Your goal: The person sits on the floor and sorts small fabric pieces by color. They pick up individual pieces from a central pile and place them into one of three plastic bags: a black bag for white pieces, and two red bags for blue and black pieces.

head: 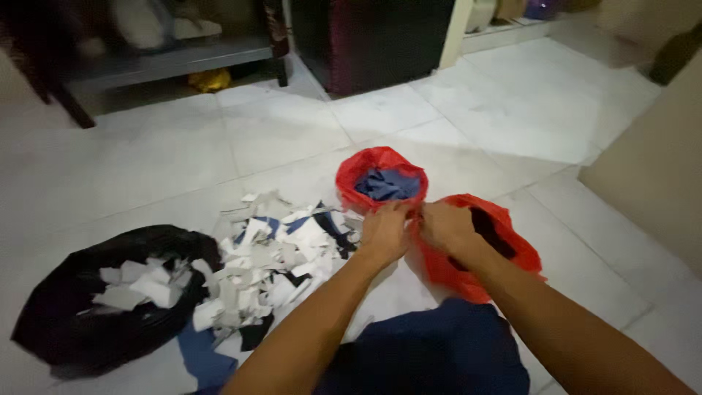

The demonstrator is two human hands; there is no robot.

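Note:
My left hand (pixel 383 232) and my right hand (pixel 446 227) meet over the floor, both pinching the rim of a red plastic bag (pixel 504 245) that lies open to the right. Just beyond them stands a second red plastic bag (pixel 349 175), open at the top, with blue cloth scraps (pixel 387 185) inside. To the left of my left hand spreads a pile of white, grey and blue fabric scraps (pixel 274 263).
A black plastic bag (pixel 73 322) holding white scraps sits at the left. Dark blue cloth (pixel 439 351) lies at the bottom centre. A low shelf (pixel 168 62) and a dark cabinet (pixel 373 40) stand at the back, a beige panel (pixel 651 168) at the right.

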